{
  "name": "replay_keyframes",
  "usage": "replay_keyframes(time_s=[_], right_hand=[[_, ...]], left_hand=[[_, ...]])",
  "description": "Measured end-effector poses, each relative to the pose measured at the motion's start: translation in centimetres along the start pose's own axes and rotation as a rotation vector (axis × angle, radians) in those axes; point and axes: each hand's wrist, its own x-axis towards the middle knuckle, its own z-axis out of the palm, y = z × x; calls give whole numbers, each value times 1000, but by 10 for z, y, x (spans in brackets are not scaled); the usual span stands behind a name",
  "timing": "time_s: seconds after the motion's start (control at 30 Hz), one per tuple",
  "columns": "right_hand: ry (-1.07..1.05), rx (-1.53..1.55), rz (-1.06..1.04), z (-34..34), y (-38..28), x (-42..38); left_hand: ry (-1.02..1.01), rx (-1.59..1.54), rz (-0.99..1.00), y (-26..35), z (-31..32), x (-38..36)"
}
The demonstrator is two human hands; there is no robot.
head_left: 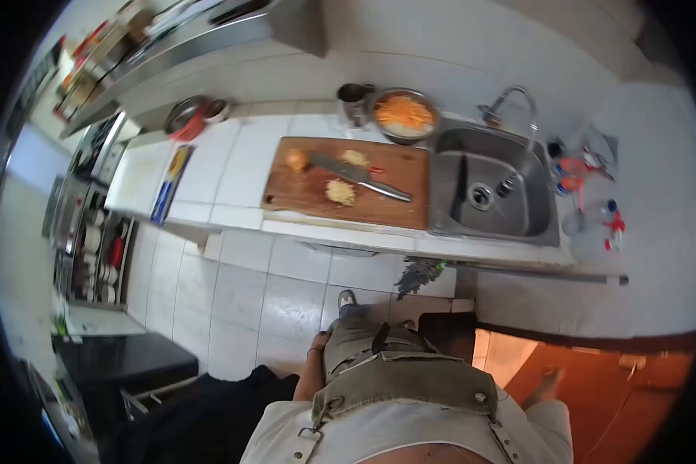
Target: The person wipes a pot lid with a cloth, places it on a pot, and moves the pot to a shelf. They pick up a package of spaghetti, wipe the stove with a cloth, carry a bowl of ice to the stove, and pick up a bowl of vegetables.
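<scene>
My left hand [321, 340] hangs beside my left thigh, touching or close to the trousers; its fingers are too small to make out. On the other side my right hand [551, 377] is partly seen, blurred, past my sleeve. Both are away from the counter. On it lies a wooden cutting board [294, 197] with a large knife [352, 171] resting diagonally across it. Around the blade sit an onion-like round piece [297, 160], two heaps of chopped pale pieces [340, 192] and a small red piece [376, 170].
Behind the board stand a bowl of shredded orange and pale food [404, 114] and a metal mug [353, 104]. A sink [553, 224] with a faucet [522, 91] adjoins on the right. Red containers [184, 120] and a blue-yellow packet [168, 189] are leftward. A dark table [124, 356] is lower left.
</scene>
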Motion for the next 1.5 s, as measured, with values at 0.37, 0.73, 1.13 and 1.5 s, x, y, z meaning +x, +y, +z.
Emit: replay_keyframes(time_s=[0.37, 0.73, 1.13, 1.5], right_hand=[[-1349, -834, 66, 780, 143, -5], [-1844, -838, 245, 1032, 140, -102], [-2144, -708, 672, 1358, 72, -254], [-2385, -291, 327, 1625, -22, -415]], left_hand=[[153, -195, -303, -94, -49, -114], [690, -1338, -738, -165, -177, -153], [621, -1703, -1191, -280, -231, -185], [1294, -1926, -1031, -404, -371, -201]])
